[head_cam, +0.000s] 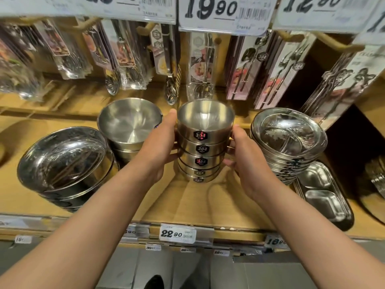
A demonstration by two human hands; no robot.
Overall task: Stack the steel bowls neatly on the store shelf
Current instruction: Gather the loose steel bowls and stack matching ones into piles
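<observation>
Steel bowls, five nested, mid shelf; top bowl empty. Left hand and right hand fingers pressed against stack sides.

Each of the upper stacked steel bowls carries a dark hexagonal sticker reading "304". A price tag on the shelf's front edge reads "22.90". Overhead, a hanging price card shows "19.90". Cutlery packs hanging behind bear "304" badges too.
</observation>
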